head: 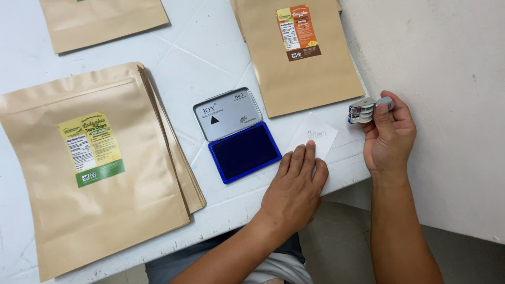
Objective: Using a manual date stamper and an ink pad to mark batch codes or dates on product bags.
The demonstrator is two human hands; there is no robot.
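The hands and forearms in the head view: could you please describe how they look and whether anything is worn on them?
Both hands, the left hand and the right hand, are bare: no gloves, rings, watch or bracelets show. Both forearms are bare up to the picture's lower edge, with no sleeves in view. The fingernails are short and unpainted. No marks or bandages can be made out.

at centre the ink pad (243, 151) is deep blue under a silver lid (227, 113). at nine o'clock, tan kraft pouches (94, 173) carry a yellow-green label; the pouch (302, 58) at one o'clock has an orange-brown one. the paper slip (314, 134) is white with faint blue marks, on a white desk (205, 58).
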